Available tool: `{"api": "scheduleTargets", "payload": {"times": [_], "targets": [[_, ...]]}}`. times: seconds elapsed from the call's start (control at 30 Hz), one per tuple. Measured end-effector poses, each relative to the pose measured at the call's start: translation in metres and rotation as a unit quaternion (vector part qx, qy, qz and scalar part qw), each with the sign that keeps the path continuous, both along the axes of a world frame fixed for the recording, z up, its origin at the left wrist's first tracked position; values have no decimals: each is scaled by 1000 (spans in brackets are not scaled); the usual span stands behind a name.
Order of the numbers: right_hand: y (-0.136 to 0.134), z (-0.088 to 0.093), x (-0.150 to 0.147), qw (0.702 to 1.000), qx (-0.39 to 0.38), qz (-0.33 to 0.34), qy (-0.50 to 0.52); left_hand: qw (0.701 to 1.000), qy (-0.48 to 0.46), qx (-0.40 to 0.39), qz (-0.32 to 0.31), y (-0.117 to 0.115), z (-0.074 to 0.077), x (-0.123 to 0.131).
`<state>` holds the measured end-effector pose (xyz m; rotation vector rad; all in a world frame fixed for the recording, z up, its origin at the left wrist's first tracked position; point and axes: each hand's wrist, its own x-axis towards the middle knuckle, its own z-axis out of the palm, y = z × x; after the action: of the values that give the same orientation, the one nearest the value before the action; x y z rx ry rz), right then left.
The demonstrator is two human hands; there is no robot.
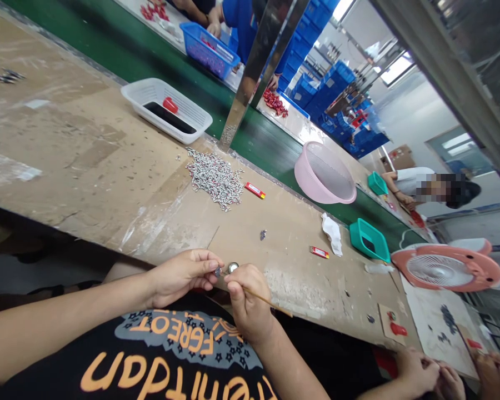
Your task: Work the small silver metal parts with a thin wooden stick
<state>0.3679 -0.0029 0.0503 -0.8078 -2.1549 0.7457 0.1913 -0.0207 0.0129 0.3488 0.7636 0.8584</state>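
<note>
My left hand [183, 274] is closed at the near edge of the worktable [87, 161], pinching a small metal piece [218, 271] between thumb and fingertips. My right hand [245, 300] is a closed fist right beside it, gripping a thin wooden stick [266, 300] that slants off to the right. A small round shiny part [233, 267] sits at the fingertips where the two hands meet. A heap of small silvery metal parts [215, 178] lies farther out on the table.
A white basket [166, 109] holding a red part, a pink bowl [325, 173], two teal trays [369, 240], two small red items [255, 190], a white cloth [332, 233] and a pink fan [441, 269] surround the heap. Other people work across the green belt [158, 61] and at the lower right.
</note>
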Motion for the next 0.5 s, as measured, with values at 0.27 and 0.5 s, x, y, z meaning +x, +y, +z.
{"api": "scheduleTargets", "payload": {"times": [0.27,0.5], "targets": [[-2,-1,0,1000,3,-2,4,1000,9,5,-4,0,0,-2],[-2,-2,-2,1000,11,6,6,999,27,13,-11,0,3,-1]]}}
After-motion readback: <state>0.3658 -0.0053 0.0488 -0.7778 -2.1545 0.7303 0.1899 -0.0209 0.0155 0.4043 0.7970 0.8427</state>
